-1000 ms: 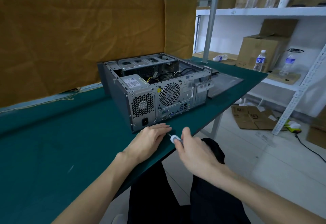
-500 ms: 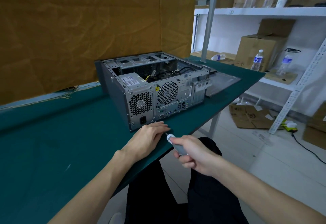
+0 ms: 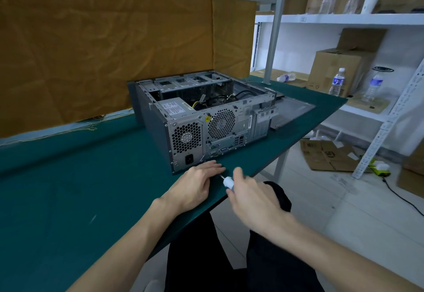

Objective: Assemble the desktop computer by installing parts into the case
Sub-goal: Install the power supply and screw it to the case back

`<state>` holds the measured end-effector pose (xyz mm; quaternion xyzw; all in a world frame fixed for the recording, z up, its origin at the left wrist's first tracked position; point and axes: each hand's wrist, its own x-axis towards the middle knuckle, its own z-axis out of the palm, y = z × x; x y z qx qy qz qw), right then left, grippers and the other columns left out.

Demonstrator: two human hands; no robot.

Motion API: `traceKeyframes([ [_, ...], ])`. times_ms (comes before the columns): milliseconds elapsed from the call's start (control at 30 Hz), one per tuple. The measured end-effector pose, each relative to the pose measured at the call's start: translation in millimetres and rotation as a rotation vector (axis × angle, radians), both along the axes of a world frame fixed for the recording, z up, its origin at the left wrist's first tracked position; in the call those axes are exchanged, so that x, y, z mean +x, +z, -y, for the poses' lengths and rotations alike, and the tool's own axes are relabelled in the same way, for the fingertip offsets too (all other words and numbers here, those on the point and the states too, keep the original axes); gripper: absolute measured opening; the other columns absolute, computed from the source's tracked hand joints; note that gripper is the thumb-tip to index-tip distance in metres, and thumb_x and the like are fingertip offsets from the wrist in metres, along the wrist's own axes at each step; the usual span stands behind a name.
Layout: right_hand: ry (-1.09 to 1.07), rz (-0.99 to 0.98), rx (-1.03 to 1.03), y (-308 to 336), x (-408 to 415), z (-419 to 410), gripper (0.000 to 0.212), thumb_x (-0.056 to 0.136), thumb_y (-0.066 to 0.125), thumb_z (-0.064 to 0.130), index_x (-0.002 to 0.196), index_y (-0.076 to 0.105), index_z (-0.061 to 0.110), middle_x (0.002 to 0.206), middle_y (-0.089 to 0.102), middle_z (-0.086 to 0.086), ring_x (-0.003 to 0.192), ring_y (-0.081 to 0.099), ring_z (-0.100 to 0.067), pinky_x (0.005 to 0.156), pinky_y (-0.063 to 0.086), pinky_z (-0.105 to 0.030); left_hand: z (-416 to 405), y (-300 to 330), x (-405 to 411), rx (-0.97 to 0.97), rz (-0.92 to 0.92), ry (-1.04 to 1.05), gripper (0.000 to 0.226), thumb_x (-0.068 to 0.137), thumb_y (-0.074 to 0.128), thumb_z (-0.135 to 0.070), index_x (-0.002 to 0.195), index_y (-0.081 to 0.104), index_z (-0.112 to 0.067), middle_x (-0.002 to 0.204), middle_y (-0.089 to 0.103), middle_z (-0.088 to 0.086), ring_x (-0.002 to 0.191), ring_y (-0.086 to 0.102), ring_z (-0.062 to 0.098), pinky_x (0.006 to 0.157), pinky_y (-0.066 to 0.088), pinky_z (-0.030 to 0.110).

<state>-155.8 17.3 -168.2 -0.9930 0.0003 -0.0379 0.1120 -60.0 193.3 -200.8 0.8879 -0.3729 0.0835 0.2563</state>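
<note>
Green mat on the table [image 3: 68, 188], and the open computer case [image 3: 202, 117] is lying on its side near the front edge, rear panel facing me. Left hand [image 3: 195, 183] is flat on the mat with fingers relaxed right below the case, touching the tip of a white-handled screwdriver [image 3: 228, 182]. Right hand [image 3: 250, 197] grips the handle.

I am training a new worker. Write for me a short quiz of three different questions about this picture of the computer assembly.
1. True or false: the computer case lies on the floor.
2. Which hand holds the screwdriver? A) left B) right
3. Fill in: the left hand rests on the green ____.

Key: 1 false, it lies on the table. 2 B, the right hand. 3 table.
</note>
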Motion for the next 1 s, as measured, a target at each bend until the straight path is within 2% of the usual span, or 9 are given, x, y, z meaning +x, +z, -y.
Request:
traceKeyframes([
  [33,0.032,0.049,-0.025,-3,1,-4,0.029,0.105,0.047,0.040,0.099,0.025,0.021,0.091,0.062,-0.001,0.072,0.061,-0.024,0.052,0.031,-0.036,-1,0,0,0.000,-0.003,0.001,0.066,0.088,0.040,0.009,0.147,0.054,-0.018,0.154,0.049,-0.005,0.150,0.029,0.005,0.125,0.023,0.030],
  [167,-0.213,-0.409,1.184,15,9,-2,0.024,0.105,0.053,0.036,0.097,0.044,0.015,0.069,0.054,0.000,0.043,0.036,-0.009,0.036,0.024,-0.021,1,1,1,-0.011,-0.007,-0.009,0.070,0.085,0.039,0.011,0.147,0.054,-0.017,0.154,0.049,-0.003,0.150,0.029,0.007,0.125,0.023,0.031],
  [200,-0.230,-0.459,1.297,18,10,3,0.024,0.104,0.055,0.035,0.097,0.046,0.014,0.065,0.054,-0.001,0.040,0.033,-0.009,0.035,0.022,-0.019,2,2,1,-0.012,-0.006,-0.012,0.070,0.085,0.039,0.011,0.147,0.053,-0.017,0.154,0.049,-0.002,0.150,0.029,0.008,0.125,0.023,0.031],
  [233,-0.205,-0.423,1.194,19,10,5,0.026,0.103,0.056,0.037,0.096,0.047,0.014,0.064,0.055,0.000,0.040,0.036,-0.009,0.037,0.024,-0.020,2,2,1,-0.009,-0.007,-0.011,0.070,0.085,0.039,0.010,0.147,0.053,-0.016,0.154,0.049,-0.002,0.150,0.029,0.008,0.125,0.022,0.031],
  [333,-0.042,-0.083,0.118,4,4,0,0.029,0.104,0.049,0.045,0.096,0.039,0.019,0.082,0.058,0.000,0.063,0.055,-0.019,0.048,0.028,-0.031,0,0,0,-0.009,-0.023,-0.001,0.067,0.087,0.040,0.008,0.148,0.052,-0.017,0.155,0.048,-0.003,0.150,0.027,0.005,0.126,0.020,0.029],
  [367,-0.015,0.007,-0.022,-2,4,-4,0.028,0.105,0.045,0.045,0.096,0.035,0.020,0.085,0.058,0.000,0.067,0.056,-0.021,0.049,0.027,-0.032,-1,-1,1,-0.012,-0.024,0.002,0.067,0.088,0.040,0.008,0.148,0.052,-0.017,0.155,0.048,-0.004,0.150,0.027,0.004,0.125,0.020,0.028],
  [567,-0.181,-0.445,1.055,17,14,-2,0.035,0.104,0.052,0.042,0.084,0.041,0.016,0.065,0.049,-0.002,0.039,0.038,-0.009,0.039,0.026,-0.020,0,-1,2,-0.026,-0.027,-0.002,0.069,0.084,0.040,0.010,0.147,0.053,-0.016,0.154,0.049,-0.003,0.150,0.028,0.006,0.125,0.020,0.027],
  [733,-0.043,-0.021,0.000,10,5,-5,0.029,0.106,0.045,0.045,0.101,0.036,0.018,0.092,0.063,-0.004,0.069,0.055,-0.023,0.047,0.024,-0.031,-2,-2,1,-0.035,-0.027,0.010,0.067,0.087,0.041,0.007,0.148,0.052,-0.018,0.154,0.048,-0.004,0.150,0.028,0.004,0.125,0.020,0.028],
  [1000,-0.108,-0.220,0.368,16,18,-6,0.034,0.104,0.043,0.051,0.096,0.043,0.018,0.086,0.051,0.002,0.063,0.050,-0.012,0.043,0.032,-0.026,-1,-2,1,-0.036,-0.009,0.018,0.069,0.084,0.040,0.009,0.146,0.054,-0.017,0.153,0.051,-0.004,0.149,0.029,0.004,0.124,0.025,0.031],
])
